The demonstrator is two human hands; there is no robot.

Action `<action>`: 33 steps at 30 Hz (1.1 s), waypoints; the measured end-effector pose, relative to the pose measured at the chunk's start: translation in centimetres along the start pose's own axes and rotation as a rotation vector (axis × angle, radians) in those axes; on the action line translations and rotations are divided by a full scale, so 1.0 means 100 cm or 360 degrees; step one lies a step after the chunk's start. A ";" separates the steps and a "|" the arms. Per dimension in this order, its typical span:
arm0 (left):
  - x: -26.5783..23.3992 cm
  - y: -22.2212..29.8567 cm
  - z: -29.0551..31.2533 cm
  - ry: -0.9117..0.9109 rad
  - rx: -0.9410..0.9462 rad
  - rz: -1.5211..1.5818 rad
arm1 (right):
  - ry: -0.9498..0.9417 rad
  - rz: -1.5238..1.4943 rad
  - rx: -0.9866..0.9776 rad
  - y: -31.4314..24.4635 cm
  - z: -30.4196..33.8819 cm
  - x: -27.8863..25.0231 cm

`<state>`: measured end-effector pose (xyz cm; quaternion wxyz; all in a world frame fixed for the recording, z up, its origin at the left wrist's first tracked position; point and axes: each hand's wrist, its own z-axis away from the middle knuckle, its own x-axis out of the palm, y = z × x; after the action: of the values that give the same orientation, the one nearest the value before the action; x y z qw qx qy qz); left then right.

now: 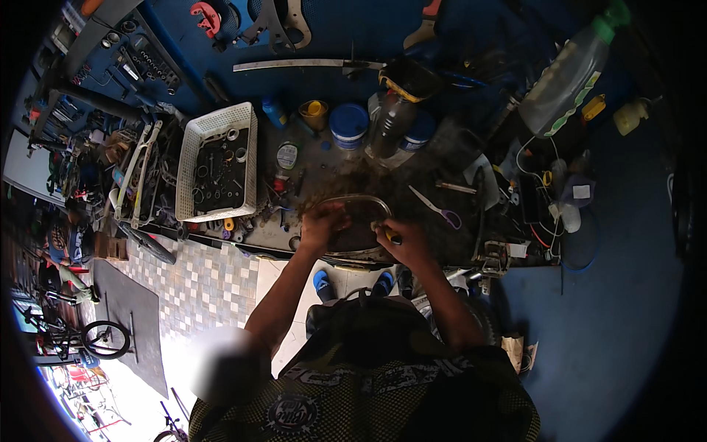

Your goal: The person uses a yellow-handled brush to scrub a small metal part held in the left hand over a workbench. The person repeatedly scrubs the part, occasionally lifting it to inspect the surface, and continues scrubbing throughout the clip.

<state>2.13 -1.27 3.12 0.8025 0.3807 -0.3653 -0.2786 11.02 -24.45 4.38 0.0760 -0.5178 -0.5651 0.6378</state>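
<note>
Over the near edge of the workbench, my left hand [324,229] is closed, its fingers curled at the left end of a thin, pale curved piece [361,197]. What exactly those fingers grip is too dark to make out. My right hand [407,241] is closed round a yellow-and-black handle [394,237], by the right end of the same curve. The curve arches on the far side of both hands. Dark brown dirt or fibres [346,184] lie just beyond it. Right of my right hand are scissors [440,210] with purple grips.
A white perforated basket [181,173] of small metal parts stands left on the bench. Behind are blue-and-white tubs [348,125], a yellow cup [314,112] and a dark bottle [388,129]. A large clear bottle [563,81] is at upper right. Tools hang on the blue wall.
</note>
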 end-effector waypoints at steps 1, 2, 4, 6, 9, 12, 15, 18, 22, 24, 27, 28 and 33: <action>0.000 -0.001 0.000 -0.0008 0.0019 0.0023 | -0.0070 0.0163 0.0015 0.000 0.001 0.000; -0.001 -0.002 -0.001 -0.0004 0.0019 0.0054 | -0.0086 0.0194 -0.0002 0.000 0.002 0.000; -0.002 -0.004 -0.002 -0.0020 0.0020 0.0104 | -0.0087 0.0245 -0.0035 -0.001 0.001 0.001; -0.003 -0.005 -0.003 -0.0023 0.0011 0.0142 | -0.0094 0.0264 0.0002 -0.002 -0.001 0.000; -0.002 -0.003 -0.002 -0.0055 0.0083 -0.0006 | -0.0106 0.0166 0.0140 -0.009 -0.008 0.000; 0.003 0.002 0.000 -0.0055 0.0183 -0.0324 | -0.0022 -0.0158 0.0421 -0.025 -0.014 0.003; 0.010 0.007 0.007 0.0058 0.0376 -0.0992 | 0.0128 -0.0528 0.0282 -0.047 -0.025 0.030; 0.015 0.009 0.010 0.0084 0.0634 -0.0953 | 0.0165 -0.0731 0.0237 -0.052 -0.031 0.038; 0.012 0.002 0.014 0.0206 0.0501 -0.0888 | 0.0094 -0.0706 0.0212 -0.047 -0.029 0.031; 0.007 0.000 0.011 0.0197 0.0571 -0.1070 | -0.0019 -0.0672 -0.0003 -0.048 -0.024 0.030; 0.003 0.000 0.005 0.0289 0.0640 -0.0870 | 0.0121 -0.0641 0.0264 -0.052 -0.026 0.029; 0.002 0.000 0.005 0.0284 0.0641 -0.0886 | 0.0142 -0.0651 0.0412 -0.053 -0.028 0.027; 0.004 -0.002 0.003 0.0243 0.0732 -0.1110 | 0.0093 -0.0770 0.0209 -0.057 -0.027 0.026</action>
<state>2.09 -1.83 3.26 0.5791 0.6702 -0.2069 -0.4156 9.10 -18.94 7.91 0.2763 -0.3797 -0.6276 0.6210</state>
